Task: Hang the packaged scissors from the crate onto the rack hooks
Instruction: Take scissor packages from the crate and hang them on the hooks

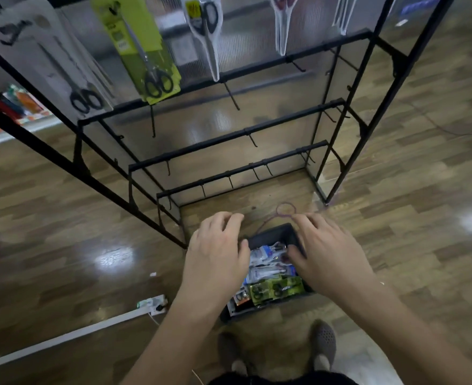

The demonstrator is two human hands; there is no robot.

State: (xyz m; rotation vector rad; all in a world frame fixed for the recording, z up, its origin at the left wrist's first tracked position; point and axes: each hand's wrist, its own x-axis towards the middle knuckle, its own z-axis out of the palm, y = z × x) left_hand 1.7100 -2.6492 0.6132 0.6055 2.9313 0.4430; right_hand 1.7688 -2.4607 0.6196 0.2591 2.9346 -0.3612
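1. The crate [280,232] sits on the floor [90,218] at the foot of the rack [243,132], just ahead of the person's shoes [323,343]. That placing probably keeps the stock within one reach of the bars.
2. The packaged scissors [266,269] lie loose and overlapping inside the crate. White-and-blue packs sit toward the rack, and the green packs [275,290] are nearer the person. One pack will likely have to be singled out before it can be lifted.
3. On the top bar several packs already hang, among them a white pack [48,59], a lime card [137,45] and a clear pack [207,34]. The hooks [232,97] on the lower bars are bare, so these look like the places left to fill.
4. The left hand [218,245] hovers over the crate's left edge, its fingers spread and loosely bent, and it holds nothing.
5. The right hand [326,251] does the same over the right edge, relaxed and empty. Its thumb lies close to the crate's rim, but I cannot tell whether it touches.
6. The packs show in the gap between the two thumbs, lying between the hands and, by the look of it, beneath them. Neither hand grips a pack, so the pick is not yet made. I judge the hands are poised to dip in and sort.
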